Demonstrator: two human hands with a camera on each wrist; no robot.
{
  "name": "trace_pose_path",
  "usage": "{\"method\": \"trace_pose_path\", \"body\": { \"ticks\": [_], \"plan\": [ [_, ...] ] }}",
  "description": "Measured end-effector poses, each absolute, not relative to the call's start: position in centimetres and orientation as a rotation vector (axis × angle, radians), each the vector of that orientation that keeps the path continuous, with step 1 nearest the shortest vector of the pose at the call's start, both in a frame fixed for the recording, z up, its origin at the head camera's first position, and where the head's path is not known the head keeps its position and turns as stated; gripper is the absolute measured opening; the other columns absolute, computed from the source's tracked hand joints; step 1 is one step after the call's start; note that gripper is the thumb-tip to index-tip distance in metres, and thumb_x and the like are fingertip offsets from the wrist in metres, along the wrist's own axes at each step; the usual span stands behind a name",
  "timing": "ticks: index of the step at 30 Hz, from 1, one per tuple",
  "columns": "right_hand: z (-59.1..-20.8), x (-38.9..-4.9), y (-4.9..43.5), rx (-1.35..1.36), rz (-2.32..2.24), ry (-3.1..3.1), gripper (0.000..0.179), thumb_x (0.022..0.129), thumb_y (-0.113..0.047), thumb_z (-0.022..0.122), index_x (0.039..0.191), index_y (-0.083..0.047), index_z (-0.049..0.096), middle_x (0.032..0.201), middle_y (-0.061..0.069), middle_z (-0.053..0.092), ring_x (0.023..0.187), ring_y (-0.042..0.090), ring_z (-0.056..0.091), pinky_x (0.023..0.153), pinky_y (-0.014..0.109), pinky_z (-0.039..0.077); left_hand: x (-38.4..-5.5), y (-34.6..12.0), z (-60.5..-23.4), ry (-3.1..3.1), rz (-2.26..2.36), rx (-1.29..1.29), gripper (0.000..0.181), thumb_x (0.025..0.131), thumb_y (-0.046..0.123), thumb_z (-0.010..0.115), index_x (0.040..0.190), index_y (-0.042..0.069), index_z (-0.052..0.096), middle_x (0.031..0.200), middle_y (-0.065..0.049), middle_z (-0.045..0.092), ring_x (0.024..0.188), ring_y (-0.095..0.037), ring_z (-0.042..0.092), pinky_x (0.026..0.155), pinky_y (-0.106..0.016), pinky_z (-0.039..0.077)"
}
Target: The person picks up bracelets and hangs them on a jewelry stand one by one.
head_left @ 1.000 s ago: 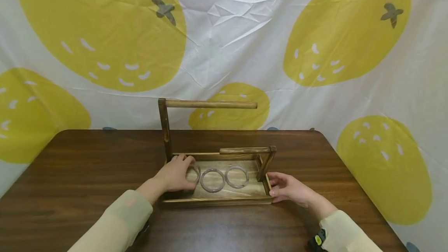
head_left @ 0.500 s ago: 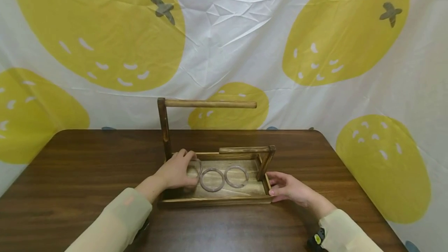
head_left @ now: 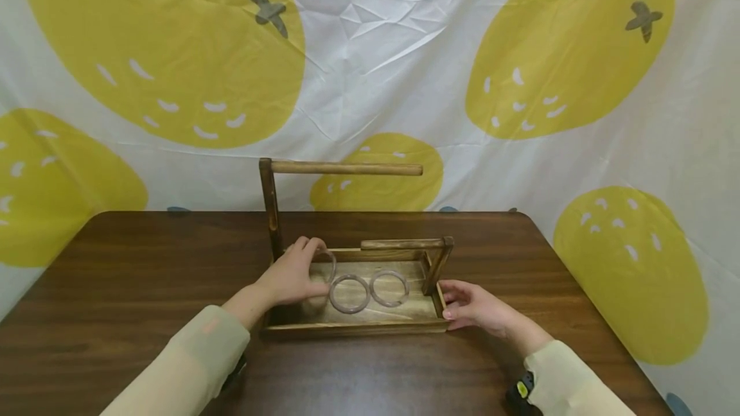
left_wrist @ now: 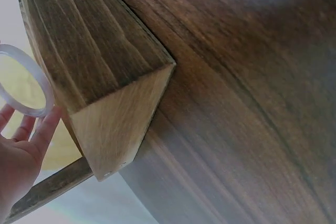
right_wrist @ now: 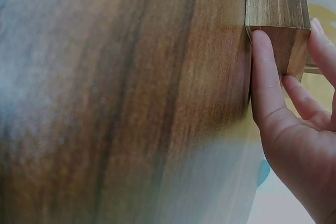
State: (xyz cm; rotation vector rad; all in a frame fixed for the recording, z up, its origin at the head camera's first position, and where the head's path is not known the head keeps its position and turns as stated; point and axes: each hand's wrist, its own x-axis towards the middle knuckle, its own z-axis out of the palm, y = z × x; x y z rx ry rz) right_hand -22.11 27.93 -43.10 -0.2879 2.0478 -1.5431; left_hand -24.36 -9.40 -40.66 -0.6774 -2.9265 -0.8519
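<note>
My left hand (head_left: 291, 275) pinches a pale translucent bangle (head_left: 332, 266) between thumb and fingers, tilted up over the left end of a brown wooden jewellery stand's tray (head_left: 370, 327). The left wrist view also shows this bangle at the fingertips. Two more bangles, a middle one (head_left: 349, 311) and a right one (head_left: 389, 273), lie flat in the tray, side by side. My right hand (head_left: 485, 313) rests against the tray's right end; in the right wrist view its fingers (right_wrist: 263, 72) lie mostly straight along the end block, thumb tip near the top edge.
A tall post with a long bar (head_left: 347, 168) rises at the stand's left, and a shorter post carries a lower bar (head_left: 405, 244) at the right. The stand is on a dark wooden table (head_left: 144, 275). Behind hangs a cloth (head_left: 376, 82) with yellow fruit prints.
My left hand has risen slightly, and the bangle in it has tipped up from the tray floor. The right hand and the other two bangles stay put.
</note>
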Motion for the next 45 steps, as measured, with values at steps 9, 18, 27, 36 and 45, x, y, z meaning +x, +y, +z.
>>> {"method": "trace_pose_path", "body": {
  "ticks": [9, 18, 27, 36, 45],
  "plan": [
    [-43.0, -22.0, 27.8, -0.305, -1.544, 2.051, 0.081, 0.086, -0.012, 0.066, 0.142, 0.015, 0.014, 0.128, 0.035, 0.037, 0.092, 0.016, 0.058, 0.081, 0.041, 0.055, -24.4, -9.2, -40.2, -2.851, -0.930, -0.671, 0.059, 0.070, 0.032, 0.075, 0.120, 0.012, 0.049, 0.113, -0.014, 0.052, 0.097, -0.026, 0.052, 0.082, -0.044, 0.048],
    [-43.3, -22.1, 27.9, -0.295, -1.552, 2.040, 0.080, 0.086, -0.012, 0.066, 0.142, 0.015, 0.014, 0.128, 0.034, 0.038, 0.095, 0.016, 0.058, 0.082, 0.040, 0.055, -24.2, -9.1, -39.9, -2.802, -0.942, -0.678, 0.059, 0.071, 0.031, 0.075, 0.120, 0.011, 0.050, 0.115, -0.012, 0.053, 0.100, -0.025, 0.054, 0.086, -0.043, 0.048],
    [-43.3, -22.1, 27.9, -0.291, -1.557, 2.043, 0.082, 0.085, -0.013, 0.068, 0.142, 0.015, 0.015, 0.128, 0.035, 0.037, 0.094, 0.017, 0.058, 0.082, 0.041, 0.055, -23.9, -8.5, -39.4, -2.709, -1.058, -0.697, 0.061, 0.073, 0.026, 0.076, 0.123, 0.005, 0.048, 0.115, -0.013, 0.053, 0.091, -0.021, 0.051, 0.079, -0.036, 0.046],
    [-43.2, -22.1, 27.9, -0.313, -1.563, 2.034, 0.082, 0.087, -0.012, 0.066, 0.142, 0.016, 0.013, 0.127, 0.035, 0.038, 0.092, 0.015, 0.058, 0.081, 0.039, 0.055, -23.7, -8.1, -38.9, -2.685, -1.123, -0.711, 0.063, 0.074, 0.027, 0.076, 0.126, 0.006, 0.047, 0.118, -0.010, 0.052, 0.097, -0.022, 0.054, 0.084, -0.035, 0.050],
    [-43.1, -22.0, 27.8, -0.309, -1.554, 2.033, 0.079, 0.088, -0.011, 0.064, 0.142, 0.015, 0.013, 0.128, 0.035, 0.037, 0.092, 0.016, 0.059, 0.081, 0.040, 0.055, -23.5, -7.8, -38.5, -2.626, -1.264, -0.737, 0.059, 0.076, 0.021, 0.074, 0.125, 0.006, 0.046, 0.119, -0.012, 0.050, 0.099, -0.025, 0.055, 0.084, -0.037, 0.053]
  ]
}}
